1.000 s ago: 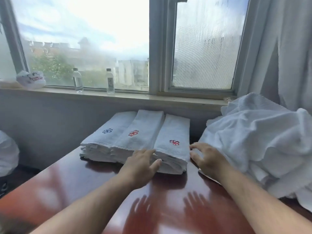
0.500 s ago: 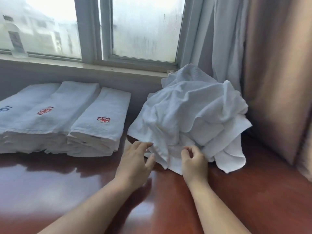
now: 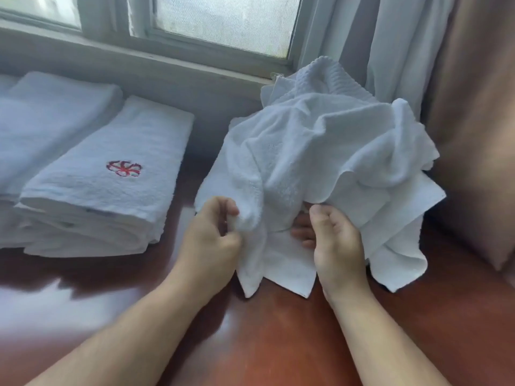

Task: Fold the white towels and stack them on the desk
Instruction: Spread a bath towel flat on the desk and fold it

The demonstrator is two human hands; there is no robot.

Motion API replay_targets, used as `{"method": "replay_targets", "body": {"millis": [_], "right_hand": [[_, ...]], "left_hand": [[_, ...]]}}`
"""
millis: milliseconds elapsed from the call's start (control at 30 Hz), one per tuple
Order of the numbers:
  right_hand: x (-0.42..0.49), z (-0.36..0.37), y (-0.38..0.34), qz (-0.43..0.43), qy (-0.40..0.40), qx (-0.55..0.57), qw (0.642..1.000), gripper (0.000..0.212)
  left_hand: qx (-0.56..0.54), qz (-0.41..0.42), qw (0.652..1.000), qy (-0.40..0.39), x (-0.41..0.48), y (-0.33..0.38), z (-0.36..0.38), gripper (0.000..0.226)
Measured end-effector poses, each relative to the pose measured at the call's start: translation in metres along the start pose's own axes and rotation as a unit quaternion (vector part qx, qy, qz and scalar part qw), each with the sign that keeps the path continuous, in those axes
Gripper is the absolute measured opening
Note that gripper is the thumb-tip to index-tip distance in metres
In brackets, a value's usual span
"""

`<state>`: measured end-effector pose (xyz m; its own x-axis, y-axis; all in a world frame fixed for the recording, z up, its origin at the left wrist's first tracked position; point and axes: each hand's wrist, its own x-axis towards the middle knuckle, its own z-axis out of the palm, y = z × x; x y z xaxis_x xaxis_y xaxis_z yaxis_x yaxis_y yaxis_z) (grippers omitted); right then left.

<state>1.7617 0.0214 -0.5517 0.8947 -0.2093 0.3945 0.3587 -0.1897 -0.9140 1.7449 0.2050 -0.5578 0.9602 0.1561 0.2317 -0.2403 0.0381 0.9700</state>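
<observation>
1. Two stacks of folded towels show at the left – the farther stack (image 3: 50, 121) is cut off by the frame edge, so more may lie beyond it. The nearer stack (image 3: 111, 174) bears one red flower emblem (image 3: 124, 168); its long axis runs from the near edge toward the window (image 3: 223, 23).
2. One left hand (image 3: 214, 240) pinches a fold of the loose towel pile (image 3: 328, 162).
3. One right hand (image 3: 334, 240) grips the pile's lower edge – fingers partly hidden under cloth.
4. The pile sits crumpled on the tabletop (image 3: 278, 344), right of the stacks; its towel count cannot be told.
</observation>
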Motion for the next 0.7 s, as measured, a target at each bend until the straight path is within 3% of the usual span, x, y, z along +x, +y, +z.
{"method": "replay_targets", "body": {"millis": [133,233,300,367,400,467,533,633,700], "right_hand": [[-0.002,0.002,-0.001,0.008,-0.061,0.005,0.998,0.028],[-0.004,0.001,-0.004,0.016,-0.108,0.021,0.994,0.040],[-0.004,0.001,-0.006,0.013,-0.126,0.018,0.992,0.049],[-0.003,0.000,-0.005,0.004,-0.124,0.018,0.992,0.050],[-0.002,-0.001,-0.005,0.000,-0.112,0.022,0.994,0.052],[0.000,-0.004,-0.005,0.017,-0.076,0.068,0.995,0.057],[0.002,-0.009,-0.009,0.060,-0.062,0.161,0.983,0.059],[0.004,-0.012,-0.014,0.098,-0.043,0.214,0.971,0.052],[0.005,-0.014,-0.016,0.101,-0.035,0.221,0.970,0.036]], "left_hand": [[-0.141,-0.123,0.982,0.020,0.005,0.006,-0.006,0.055],[-0.179,-0.151,0.972,0.008,0.001,0.011,-0.015,0.048],[-0.097,-0.139,0.984,-0.048,0.001,0.015,-0.021,0.042],[0.106,-0.024,0.983,-0.149,-0.001,0.019,-0.025,0.052],[0.180,0.014,0.962,-0.207,-0.004,0.021,-0.023,0.049],[0.257,0.013,0.914,-0.314,-0.013,0.024,-0.016,0.043],[0.294,0.011,0.881,-0.371,-0.018,0.026,-0.011,0.043],[0.298,-0.005,0.877,-0.377,-0.019,0.025,-0.014,0.032],[0.247,-0.021,0.913,-0.323,-0.016,0.023,-0.019,0.022]]}}
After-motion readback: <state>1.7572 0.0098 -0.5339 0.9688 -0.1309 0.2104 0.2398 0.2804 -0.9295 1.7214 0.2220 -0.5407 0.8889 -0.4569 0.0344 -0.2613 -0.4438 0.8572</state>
